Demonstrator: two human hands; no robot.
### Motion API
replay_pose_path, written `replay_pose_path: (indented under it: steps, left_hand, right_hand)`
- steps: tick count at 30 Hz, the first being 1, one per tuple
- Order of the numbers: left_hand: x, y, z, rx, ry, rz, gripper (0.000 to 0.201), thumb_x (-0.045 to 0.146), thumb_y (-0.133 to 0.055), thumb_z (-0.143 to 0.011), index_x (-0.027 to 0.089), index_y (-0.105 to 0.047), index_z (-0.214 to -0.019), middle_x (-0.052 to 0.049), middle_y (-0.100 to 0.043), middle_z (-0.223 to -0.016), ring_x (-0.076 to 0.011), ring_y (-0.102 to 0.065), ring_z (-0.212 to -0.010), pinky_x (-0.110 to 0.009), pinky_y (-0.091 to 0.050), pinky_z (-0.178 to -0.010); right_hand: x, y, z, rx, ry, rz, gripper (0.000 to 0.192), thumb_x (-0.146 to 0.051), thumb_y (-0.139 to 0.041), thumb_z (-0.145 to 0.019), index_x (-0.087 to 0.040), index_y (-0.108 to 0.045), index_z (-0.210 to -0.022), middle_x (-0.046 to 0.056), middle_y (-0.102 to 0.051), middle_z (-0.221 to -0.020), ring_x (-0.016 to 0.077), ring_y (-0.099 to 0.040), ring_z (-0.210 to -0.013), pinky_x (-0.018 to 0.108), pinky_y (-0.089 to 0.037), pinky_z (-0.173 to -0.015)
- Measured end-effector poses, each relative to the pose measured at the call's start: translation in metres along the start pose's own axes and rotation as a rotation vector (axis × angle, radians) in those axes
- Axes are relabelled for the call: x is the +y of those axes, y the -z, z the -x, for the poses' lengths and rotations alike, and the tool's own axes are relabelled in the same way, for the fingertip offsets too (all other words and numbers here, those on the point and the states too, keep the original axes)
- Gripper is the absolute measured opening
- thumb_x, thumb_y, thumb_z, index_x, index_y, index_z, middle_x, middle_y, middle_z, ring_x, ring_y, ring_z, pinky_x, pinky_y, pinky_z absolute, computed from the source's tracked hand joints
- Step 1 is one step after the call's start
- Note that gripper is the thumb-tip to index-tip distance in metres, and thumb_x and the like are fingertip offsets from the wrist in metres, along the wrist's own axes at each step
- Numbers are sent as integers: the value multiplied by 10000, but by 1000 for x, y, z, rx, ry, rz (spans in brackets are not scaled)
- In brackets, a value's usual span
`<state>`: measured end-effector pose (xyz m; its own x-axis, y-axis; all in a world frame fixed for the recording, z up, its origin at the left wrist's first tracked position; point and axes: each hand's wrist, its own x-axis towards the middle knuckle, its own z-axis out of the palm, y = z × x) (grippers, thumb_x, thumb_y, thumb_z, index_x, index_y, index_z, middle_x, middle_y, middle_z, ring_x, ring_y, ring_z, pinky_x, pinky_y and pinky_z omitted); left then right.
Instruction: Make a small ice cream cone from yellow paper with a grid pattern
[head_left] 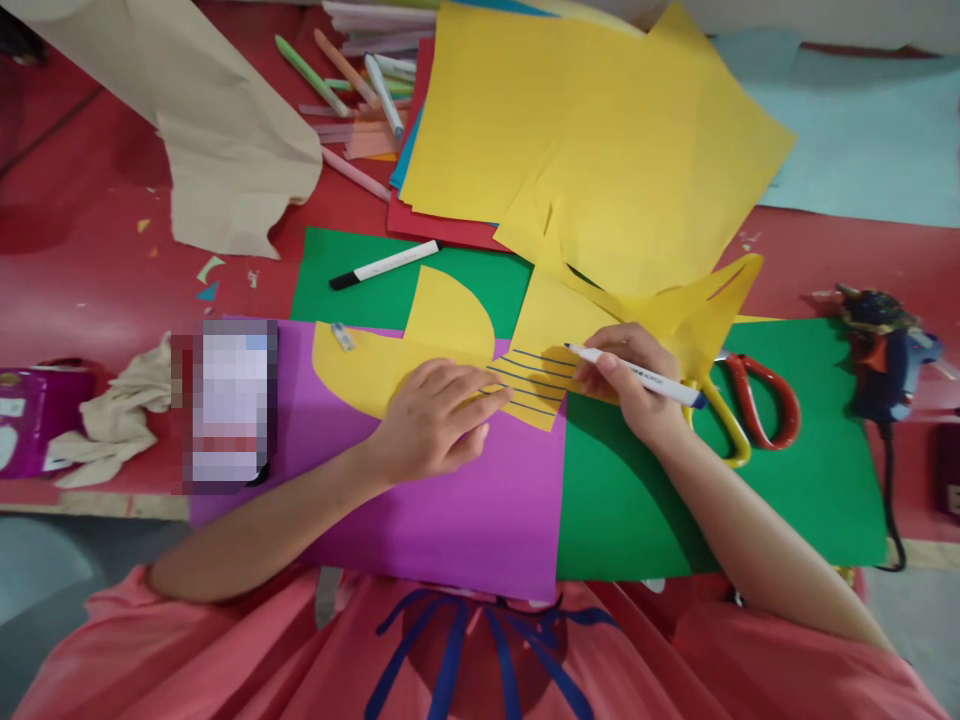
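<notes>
My left hand [431, 425] lies with its fingers out on a yellow paper cut-out [356, 370] with rounded edges. My right hand [649, 400] grips a white marker [656, 380] with a dark blue end, its tip just over the yellow paper. Several dark blue lines [540, 385] run side by side across the cut-out's right part, between the two hands. Under it lie a purple sheet [450, 530] and a green sheet [622, 500]. Scissors with red and yellow handles [784, 405] rest beside my right wrist, their blades partly hidden by yellow scraps [679, 315].
A capped black marker [390, 264] lies on green paper. Stacked yellow sheets [600, 120] and loose markers [311, 75] are at the back. A phone [232, 400] stands left, near crumpled beige paper [124, 420]. A glue gun [892, 360] with a cord is at right.
</notes>
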<state>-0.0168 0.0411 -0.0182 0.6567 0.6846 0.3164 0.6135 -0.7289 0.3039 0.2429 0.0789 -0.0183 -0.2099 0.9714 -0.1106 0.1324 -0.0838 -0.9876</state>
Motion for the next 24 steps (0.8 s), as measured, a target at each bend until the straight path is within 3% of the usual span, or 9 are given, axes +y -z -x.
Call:
replay_pose_path:
  steps: [3, 7, 9, 13, 15, 19, 24]
  left_hand:
    - [2, 0, 2, 24, -52, 37, 239, 191, -534, -858, 166, -660, -1060, -59, -730, -1002, -205, -648, -922, -378, -482, -849]
    - [6, -1, 1, -144, -184, 52, 322, 228, -503, -913, 170, -609, -1211, -78, -670, -1240, -207, -617, -1113, -367, -468, -955]
    - [6, -1, 0, -164, -246, 100, 346, 219, -488, -929, 165, -580, -1258, -91, -615, -1331, -198, -568, -1217, -349, -452, -1010]
    - [1, -3, 0, -72, -69, 78, 338, 154, -483, -917, 157, -592, -1237, -104, -638, -1293, -211, -562, -1233, -376, -464, -1016]
    - [-2, -4, 0, -108, -7, 38, 368, 152, -482, -920, 162, -571, -1277, -98, -620, -1324, -227, -539, -1264, -408, -450, -1035]
    - [-2, -6, 0, -181, -20, 23, 385, 171, -473, -933, 173, -559, -1308, -77, -593, -1365, -216, -521, -1283, -410, -416, -1067]
    - [1, -5, 0, -195, -47, -46, 411, 199, -485, -935, 213, -540, -1342, -72, -562, -1400, -227, -486, -1314, -426, -386, -1078]
  right_hand:
    - [0, 2, 0, 11, 2, 34, 311, -538, -600, -860, -228, -614, -861, -11, -635, -624, 128, -588, -513, 246, -498, -486]
    - [-2, 2, 1, 17, 39, 98, 305, -505, -601, -872, -211, -659, -823, -7, -603, -613, 119, -550, -508, 238, -440, -455]
    - [-3, 1, 1, 17, 61, 111, 252, -461, -618, -874, -216, -674, -857, -1, -622, -653, 118, -564, -531, 244, -454, -478]
    - [-4, -1, 0, -16, 17, 97, 232, -439, -626, -871, -216, -674, -914, 21, -667, -750, 143, -632, -605, 280, -525, -566]
    - [-5, -2, -2, -77, 19, 133, 246, -446, -610, -879, -209, -671, -906, 29, -680, -775, 141, -634, -600, 284, -525, -571]
    - [-6, -2, -9, -136, 61, 209, 230, -423, -604, -889, -204, -672, -891, 41, -698, -849, 133, -640, -640, 269, -521, -592]
    - [-5, -8, -9, -124, -20, 67, 201, -407, -615, -890, -213, -660, -920, 14, -671, -778, 129, -642, -650, 260, -542, -619]
